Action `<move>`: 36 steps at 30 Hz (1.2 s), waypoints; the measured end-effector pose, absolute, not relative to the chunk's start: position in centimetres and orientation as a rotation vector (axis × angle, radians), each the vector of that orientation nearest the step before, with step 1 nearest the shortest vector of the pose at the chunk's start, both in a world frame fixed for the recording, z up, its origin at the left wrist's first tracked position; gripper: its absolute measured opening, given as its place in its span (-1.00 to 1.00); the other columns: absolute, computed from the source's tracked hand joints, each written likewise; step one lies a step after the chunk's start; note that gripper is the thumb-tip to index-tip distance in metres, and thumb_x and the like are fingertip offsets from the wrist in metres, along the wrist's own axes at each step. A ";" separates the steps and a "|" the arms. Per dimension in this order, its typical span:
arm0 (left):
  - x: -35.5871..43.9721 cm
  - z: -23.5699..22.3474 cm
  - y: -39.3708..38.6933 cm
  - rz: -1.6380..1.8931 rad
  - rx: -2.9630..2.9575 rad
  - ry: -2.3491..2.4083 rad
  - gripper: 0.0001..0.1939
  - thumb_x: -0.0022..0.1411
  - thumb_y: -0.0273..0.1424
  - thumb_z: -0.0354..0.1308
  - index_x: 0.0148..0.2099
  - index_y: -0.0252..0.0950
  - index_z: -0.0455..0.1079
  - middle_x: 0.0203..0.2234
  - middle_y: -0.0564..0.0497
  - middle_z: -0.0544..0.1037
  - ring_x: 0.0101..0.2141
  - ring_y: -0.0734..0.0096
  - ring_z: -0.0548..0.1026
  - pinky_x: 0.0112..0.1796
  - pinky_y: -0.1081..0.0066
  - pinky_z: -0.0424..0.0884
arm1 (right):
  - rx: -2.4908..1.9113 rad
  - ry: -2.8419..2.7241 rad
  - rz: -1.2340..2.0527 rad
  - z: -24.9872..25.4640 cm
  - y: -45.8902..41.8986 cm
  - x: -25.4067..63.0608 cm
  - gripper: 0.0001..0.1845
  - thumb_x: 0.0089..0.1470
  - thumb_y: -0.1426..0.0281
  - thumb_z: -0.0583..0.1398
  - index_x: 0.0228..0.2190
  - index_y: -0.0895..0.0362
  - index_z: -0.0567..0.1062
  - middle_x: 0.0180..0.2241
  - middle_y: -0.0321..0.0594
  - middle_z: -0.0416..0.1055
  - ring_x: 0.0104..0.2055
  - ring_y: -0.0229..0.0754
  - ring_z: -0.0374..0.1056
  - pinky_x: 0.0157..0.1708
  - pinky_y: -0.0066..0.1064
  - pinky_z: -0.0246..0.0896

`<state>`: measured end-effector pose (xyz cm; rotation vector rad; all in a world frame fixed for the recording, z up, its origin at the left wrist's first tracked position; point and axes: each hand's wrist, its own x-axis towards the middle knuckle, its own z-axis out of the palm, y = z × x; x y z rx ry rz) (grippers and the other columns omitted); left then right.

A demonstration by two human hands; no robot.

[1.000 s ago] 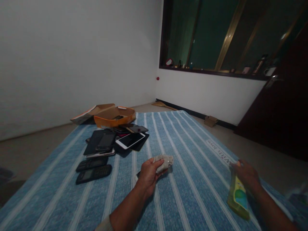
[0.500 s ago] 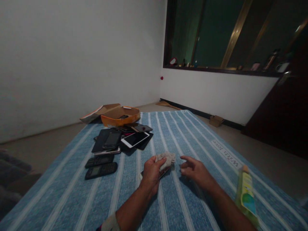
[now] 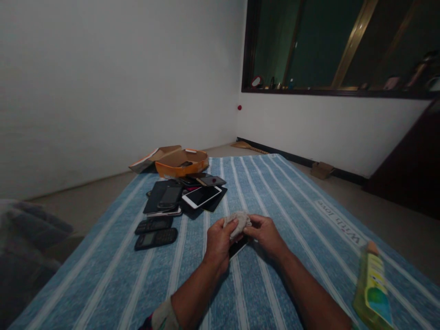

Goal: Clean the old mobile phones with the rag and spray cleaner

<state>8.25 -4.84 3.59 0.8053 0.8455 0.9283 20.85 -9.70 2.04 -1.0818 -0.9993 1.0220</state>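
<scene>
A crumpled pale grey cloth (image 3: pixel 239 223) is gripped in my left hand (image 3: pixel 218 243), its thumb pressed on top. My right hand (image 3: pixel 266 233) meets it from the right, with thumb and fingers closed on the cloth's edge. Below both hands shows part of a phone (image 3: pixel 238 247) with a dark face and a light edge. The hands cover most of this phone, and I cannot tell whether it is lifted off the striped cover. A yellow-green bottle (image 3: pixel 374 288) with an orange-tan cap lies far to the right, apart from my right hand.
Two dark keypad phones (image 3: pixel 156 238) lie left of my hands. Behind them are a pile of phones, a white-framed phone (image 3: pixel 202 197) and an open orange cardboard box (image 3: pixel 180 169). A blue striped cover (image 3: pixel 275 192) lies beneath. A grey translucent bundle (image 3: pixel 27 247) sits at the left edge.
My right hand let go of the bottle at the right and moved left to the cloth. My left hand kept hold of the cloth. The view has turned slightly left.
</scene>
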 end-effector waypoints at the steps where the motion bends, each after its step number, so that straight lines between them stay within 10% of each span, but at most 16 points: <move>1: 8.2 3.6 -4.8 0.939 0.798 0.845 -0.77 -0.02 -0.45 0.33 -0.25 -0.42 0.50 -0.40 -0.11 0.63 -0.44 0.36 0.57 -0.40 0.44 0.50 | -1.070 -1.032 1.016 1.9 -9.7 20.9 -0.70 -0.14 0.33 0.35 -0.29 0.15 0.61 -0.35 -0.22 0.54 -0.26 -0.12 0.46 -0.17 -0.27 0.33; 14: 8.3 3.7 -4.9 0.954 0.841 0.774 -0.66 -0.19 -0.33 0.44 -0.36 -0.41 0.48 -0.53 -0.02 0.60 -0.52 0.45 0.51 -0.46 0.49 0.44 | -1.173 -1.188 0.662 1.3 -9.6 21.3 -0.79 -0.21 0.36 0.40 -0.39 0.07 0.63 -0.23 -0.21 0.44 -0.16 -0.11 0.38 -0.18 -0.31 0.33; 20: 8.3 3.8 -4.8 0.975 0.825 0.756 -0.64 -0.15 -0.34 0.44 -0.29 -0.42 0.50 -0.44 -0.07 0.63 -0.45 0.40 0.56 -0.39 0.45 0.49 | -1.040 -0.878 0.921 1.2 -9.7 22.0 -0.27 -0.37 0.41 0.47 -0.05 0.03 0.51 -0.28 -0.26 0.54 -0.25 -0.15 0.46 -0.19 -0.27 0.34; 26: 8.2 3.9 -4.9 0.933 0.835 0.748 -0.67 -0.14 -0.35 0.44 -0.32 -0.43 0.50 -0.48 -0.05 0.62 -0.48 0.41 0.55 -0.41 0.46 0.50 | -1.138 -0.900 0.949 1.6 -9.8 21.9 -0.78 -0.23 0.36 0.41 -0.44 0.18 0.62 -0.51 -0.26 0.52 -0.45 -0.25 0.39 -0.40 -0.44 0.27; 36: 8.1 3.9 -4.4 0.932 0.763 0.682 -0.67 -0.12 -0.38 0.44 -0.27 -0.43 0.51 -0.41 -0.08 0.63 -0.44 0.39 0.55 -0.42 0.45 0.52 | -0.876 -0.512 1.000 0.8 -9.9 23.5 -0.80 -0.22 0.38 0.38 -0.45 0.19 0.59 -0.45 -0.16 0.57 -0.44 -0.19 0.46 -0.55 -0.50 0.35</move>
